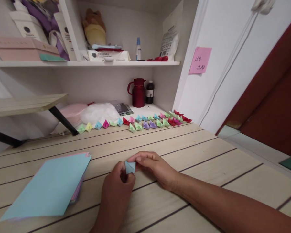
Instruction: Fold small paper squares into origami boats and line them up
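A small piece of folded light-blue paper [130, 167] is held just above the wooden table [184, 200], between my two hands. My left hand [117, 184] pinches its left and lower side, fingers curled with the thumb at the front. From the right, my right hand [155, 166] grips the paper's right edge between thumb and fingertips. Part of the paper is hidden by the fingers. To the left lies a stack of coloured paper sheets [50, 184], light blue on top with pink and purple edges below.
Along the table's back edge stand several folded paper boats [146, 125] in many colours. A dark red jug [138, 94] and a dark bottle [149, 92] stand behind them under a white shelf [111, 64]. At the left is a small raised wooden stand [26, 105] with black legs.
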Demonstrator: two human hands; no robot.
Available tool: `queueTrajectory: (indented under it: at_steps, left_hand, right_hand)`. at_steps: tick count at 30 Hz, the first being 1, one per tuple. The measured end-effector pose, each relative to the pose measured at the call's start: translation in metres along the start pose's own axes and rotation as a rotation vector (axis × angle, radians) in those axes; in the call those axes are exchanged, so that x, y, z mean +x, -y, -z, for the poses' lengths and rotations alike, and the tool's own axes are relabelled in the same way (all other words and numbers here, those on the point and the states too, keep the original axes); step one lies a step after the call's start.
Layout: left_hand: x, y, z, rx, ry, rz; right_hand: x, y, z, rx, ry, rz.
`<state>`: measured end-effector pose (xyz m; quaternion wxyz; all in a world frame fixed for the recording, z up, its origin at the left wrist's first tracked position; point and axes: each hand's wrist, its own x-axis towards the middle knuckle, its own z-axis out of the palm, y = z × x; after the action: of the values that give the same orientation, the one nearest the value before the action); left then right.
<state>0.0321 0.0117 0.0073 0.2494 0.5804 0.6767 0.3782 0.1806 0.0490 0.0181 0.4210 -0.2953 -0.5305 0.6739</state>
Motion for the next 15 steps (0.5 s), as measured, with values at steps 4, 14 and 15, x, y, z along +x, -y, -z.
queueTrajectory:
  at_steps: [4, 14, 15]
  left_hand:
    - [-0.0016, -0.0002, 0.0029, 0.162, -0.046, -0.016]
    - [-0.0022, 0.0014, 0.0093, 0.303, -0.047, -0.074]
    - [-0.0026, 0.0019, 0.0087, 0.311, -0.037, -0.09]
  right_hand:
    - [-0.0006, -0.0009, -0.0036, -0.011, 0.004, 0.03]
    - [-0.0007, -0.0061, -0.0059, -0.013, -0.002, -0.027]
    - [-0.0005, -0.0056, -0.0059, -0.013, 0.003, -0.044]
